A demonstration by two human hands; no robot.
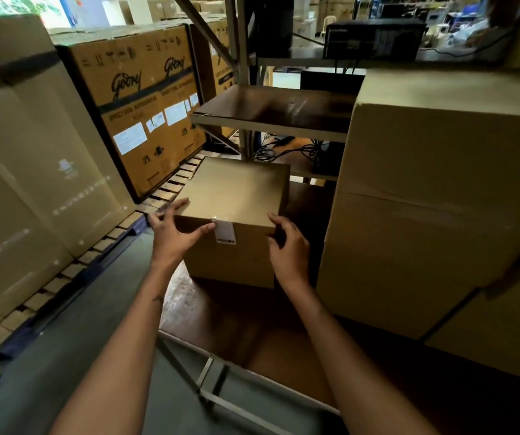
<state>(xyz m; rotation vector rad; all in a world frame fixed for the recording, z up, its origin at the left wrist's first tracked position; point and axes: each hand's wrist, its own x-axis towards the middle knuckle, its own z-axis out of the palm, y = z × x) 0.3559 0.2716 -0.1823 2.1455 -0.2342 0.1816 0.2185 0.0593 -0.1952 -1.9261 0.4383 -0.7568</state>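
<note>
The small cardboard box (236, 189) is being held at its two near upper corners while it is standing on the brown shelf board (221, 324), close to the board's left edge. It is being clasped from opposite sides, the hands well apart. The left hand (174, 233) is being wrapped over the left corner, thumb laid across the front face and fingers spread over the side. The right hand (286, 246) is being curled round the right front edge. This two-sided grip is probably being taken so that the box can be lifted or slid without tipping. The white label (225, 232) on the front face is being left uncovered between the hands.

Just to the right, a large plain carton (434, 199) is being stored on the same board, so little room is being left for the right hand. Behind the box, cables (286, 149) are being kept under an upper shelf (271, 108). To the left, a printed carton (139, 98) and a pale carton (26, 171) are being carried on a pallet (95, 252) across the aisle.
</note>
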